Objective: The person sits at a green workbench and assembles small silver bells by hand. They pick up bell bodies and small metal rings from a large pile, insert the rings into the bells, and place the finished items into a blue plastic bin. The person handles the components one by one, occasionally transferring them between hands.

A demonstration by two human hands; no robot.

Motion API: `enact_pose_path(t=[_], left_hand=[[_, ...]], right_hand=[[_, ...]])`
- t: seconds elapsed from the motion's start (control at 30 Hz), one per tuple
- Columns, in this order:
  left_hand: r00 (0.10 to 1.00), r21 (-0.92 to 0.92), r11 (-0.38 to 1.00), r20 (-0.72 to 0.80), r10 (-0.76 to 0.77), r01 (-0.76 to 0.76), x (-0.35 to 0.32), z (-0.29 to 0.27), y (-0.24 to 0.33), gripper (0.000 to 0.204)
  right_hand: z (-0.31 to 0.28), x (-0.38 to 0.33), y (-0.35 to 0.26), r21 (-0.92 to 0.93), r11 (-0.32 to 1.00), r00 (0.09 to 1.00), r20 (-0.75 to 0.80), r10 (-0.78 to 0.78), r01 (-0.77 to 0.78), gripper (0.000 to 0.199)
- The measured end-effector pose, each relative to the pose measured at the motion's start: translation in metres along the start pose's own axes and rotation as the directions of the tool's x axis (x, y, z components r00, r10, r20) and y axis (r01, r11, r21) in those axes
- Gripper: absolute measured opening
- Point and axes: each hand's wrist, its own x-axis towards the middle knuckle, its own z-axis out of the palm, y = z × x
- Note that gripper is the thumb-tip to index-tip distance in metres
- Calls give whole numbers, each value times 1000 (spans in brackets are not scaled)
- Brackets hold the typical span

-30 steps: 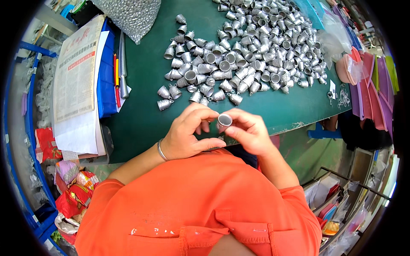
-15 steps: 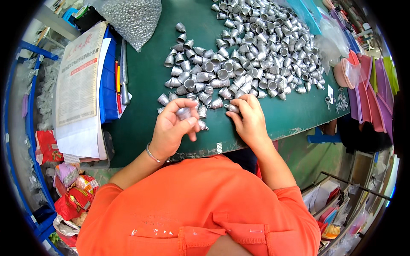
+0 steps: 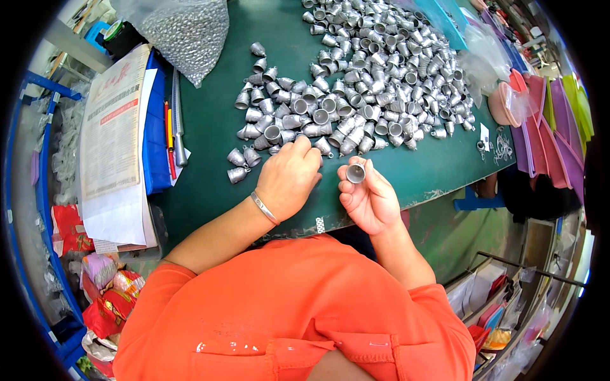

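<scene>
A big heap of small silver metal bells covers the green table. My right hand holds one silver bell by the fingertips, its open mouth turned up toward me, just above the table's near edge. My left hand rests knuckles up at the near rim of the heap, fingers curled down among the nearest bells; whether it grips one is hidden. A thin silver bracelet sits on my left wrist. My orange shirt fills the lower part of the view.
A stack of printed paper over a blue folder lies at the table's left, with pens and a metal tool beside it. A clear bag of small metal parts sits at the back left. Pink and purple sheets lie at the right.
My right hand has drawn back from the heap toward me with one bell raised. My left hand has shifted right, from the loose bells at the heap's left rim.
</scene>
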Motion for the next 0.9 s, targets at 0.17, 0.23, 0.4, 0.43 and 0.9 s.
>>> enact_pose_path(t=[0.17, 0.23, 0.4, 0.43, 0.9], left_hand=[[998, -55, 998, -48, 31, -33, -1, 5, -6, 27], [996, -223, 974, -82, 25, -43, -2, -3, -6, 28], [959, -368, 914, -277, 68, -171, -11, -17, -7, 27], [947, -366, 908, -310, 87, -203, -13, -18, -7, 27], [937, -652, 756, -301, -177, -66, -27, -28, -12, 27]], right_hand=[[-5, 0, 0, -18, 999, 998, 43, 47, -47, 27], [-10, 3, -2, -24, 998, 986, 154, 63, -60, 28], [11, 11, -10, -585, 804, 975, -91, -200, 110, 11], [13, 19, -12, -762, 640, 972, -66, -227, 98, 9], [14, 46, 2, -843, -450, 846, 449, -286, 295, 29]])
